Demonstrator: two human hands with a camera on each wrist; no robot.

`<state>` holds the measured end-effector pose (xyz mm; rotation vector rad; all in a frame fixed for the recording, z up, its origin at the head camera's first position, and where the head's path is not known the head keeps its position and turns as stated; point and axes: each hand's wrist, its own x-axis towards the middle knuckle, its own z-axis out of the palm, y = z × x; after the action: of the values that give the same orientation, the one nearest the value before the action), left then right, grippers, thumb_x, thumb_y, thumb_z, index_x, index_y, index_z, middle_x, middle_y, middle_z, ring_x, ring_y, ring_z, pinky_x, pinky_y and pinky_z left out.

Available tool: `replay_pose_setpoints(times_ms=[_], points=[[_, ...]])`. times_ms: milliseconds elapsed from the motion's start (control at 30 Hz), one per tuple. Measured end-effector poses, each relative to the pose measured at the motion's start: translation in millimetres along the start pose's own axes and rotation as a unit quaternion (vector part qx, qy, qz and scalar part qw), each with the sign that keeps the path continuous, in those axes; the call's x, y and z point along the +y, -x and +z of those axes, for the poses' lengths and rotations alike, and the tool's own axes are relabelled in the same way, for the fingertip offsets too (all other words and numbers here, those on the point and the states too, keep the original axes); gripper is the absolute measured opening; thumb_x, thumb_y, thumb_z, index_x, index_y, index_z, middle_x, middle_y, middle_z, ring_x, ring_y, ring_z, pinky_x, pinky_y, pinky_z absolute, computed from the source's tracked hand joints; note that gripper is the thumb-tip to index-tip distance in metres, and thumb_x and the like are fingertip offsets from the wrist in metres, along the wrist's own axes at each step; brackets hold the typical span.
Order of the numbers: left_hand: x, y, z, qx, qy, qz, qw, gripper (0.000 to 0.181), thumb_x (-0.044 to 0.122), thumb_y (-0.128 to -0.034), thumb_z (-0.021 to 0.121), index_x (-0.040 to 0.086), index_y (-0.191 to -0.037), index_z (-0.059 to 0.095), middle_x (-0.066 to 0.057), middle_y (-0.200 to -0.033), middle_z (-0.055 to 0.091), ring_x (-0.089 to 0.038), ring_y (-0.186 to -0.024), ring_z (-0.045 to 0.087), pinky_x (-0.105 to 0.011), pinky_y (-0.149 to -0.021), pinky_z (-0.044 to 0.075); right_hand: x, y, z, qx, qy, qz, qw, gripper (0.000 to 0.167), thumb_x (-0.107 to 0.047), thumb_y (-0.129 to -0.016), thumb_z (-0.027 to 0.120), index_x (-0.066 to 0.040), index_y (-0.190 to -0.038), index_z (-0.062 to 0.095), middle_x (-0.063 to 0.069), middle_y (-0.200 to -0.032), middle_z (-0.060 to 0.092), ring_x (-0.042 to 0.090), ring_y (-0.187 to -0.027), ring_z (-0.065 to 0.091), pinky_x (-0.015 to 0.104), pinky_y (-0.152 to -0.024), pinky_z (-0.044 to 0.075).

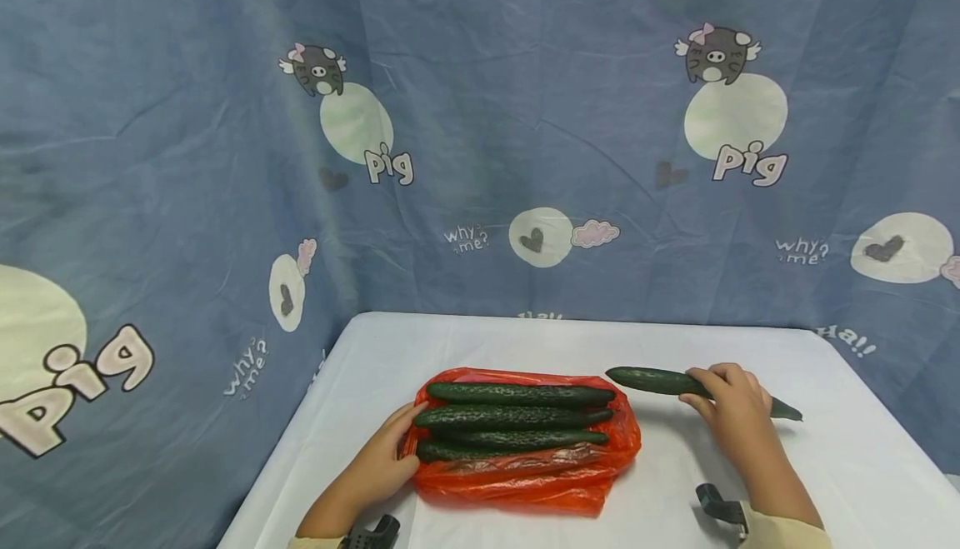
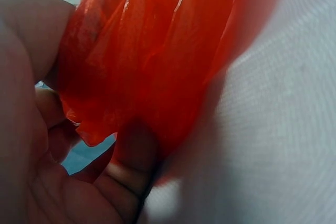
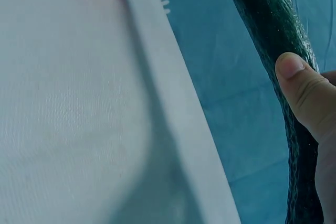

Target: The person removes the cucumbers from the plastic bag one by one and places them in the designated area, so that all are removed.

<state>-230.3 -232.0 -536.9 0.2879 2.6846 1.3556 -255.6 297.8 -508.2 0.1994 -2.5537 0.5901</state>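
Note:
A long dark green cucumber [image 1: 654, 380] is gripped by the right hand [image 1: 738, 411], to the right of the red plastic bag [image 1: 525, 482]. In the right wrist view the thumb of the right hand [image 3: 315, 98] presses along the cucumber [image 3: 273, 19], which is held above the white surface. Several cucumbers [image 1: 517, 417] lie side by side on the bag, lengthwise. At the bag's left end the left hand [image 1: 378, 466] holds its edge; in the left wrist view the fingers and thumb of the left hand [image 2: 58, 182] pinch the red film [image 2: 152, 61].
A white-covered table [image 1: 675, 482] carries the bag. Behind it and at the left hangs a blue curtain [image 1: 480, 132] printed with pigs and words. Dark wrist-worn devices [image 1: 722, 506] show at both wrists.

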Motion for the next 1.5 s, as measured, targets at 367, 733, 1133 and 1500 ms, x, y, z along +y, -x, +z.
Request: replay_pose_setpoints(times_ms=[367,733,1133,1500], points=[[-5.0,2.9,1.4,0.011,0.001,0.007,0.9999,0.084,0.001,-0.0814,0.062,0.021,-0.161,0.043,-0.003,-0.168,0.035,-0.032,-0.153,0.034,-0.066,-0.118,0.033,16.1,2.3,0.7,-0.037,0.021,0.036,0.9984,0.04,-0.022,-0.086,0.083,-0.007,-0.122,0.072,0.023,-0.12,0.058,0.046,-0.109,0.051,0.071,-0.092,0.028],[-3.4,3.6,1.1,0.004,0.006,0.003,1.0,0.085,0.001,-0.0813,0.061,0.02,-0.162,0.041,-0.004,-0.169,0.033,-0.032,-0.153,0.033,-0.066,-0.117,0.034,23.0,3.1,6.3,-0.109,0.04,0.061,0.9914,0.043,-0.026,-0.087,0.081,-0.009,-0.126,0.072,0.024,-0.124,0.06,0.049,-0.113,0.053,0.068,-0.09,0.033],[-5.2,4.0,1.2,0.004,0.003,0.001,1.0,0.085,0.002,-0.0817,0.061,0.021,-0.162,0.04,-0.002,-0.168,0.033,-0.031,-0.152,0.034,-0.065,-0.117,0.035,27.2,10.1,15.5,-0.139,0.051,0.085,0.9853,0.046,-0.025,-0.084,0.085,-0.008,-0.124,0.073,0.023,-0.123,0.063,0.046,-0.113,0.055,0.064,-0.088,0.037],[-2.8,-0.8,1.3,-0.003,-0.013,-0.002,0.9999,0.085,0.002,-0.0827,0.06,0.02,-0.163,0.038,-0.006,-0.17,0.03,-0.034,-0.155,0.031,-0.065,-0.116,0.036,30.2,9.5,15.6,-0.153,0.06,0.101,0.9812,0.05,-0.027,-0.083,0.085,-0.007,-0.127,0.071,0.025,-0.126,0.062,0.049,-0.115,0.054,0.068,-0.09,0.037]])
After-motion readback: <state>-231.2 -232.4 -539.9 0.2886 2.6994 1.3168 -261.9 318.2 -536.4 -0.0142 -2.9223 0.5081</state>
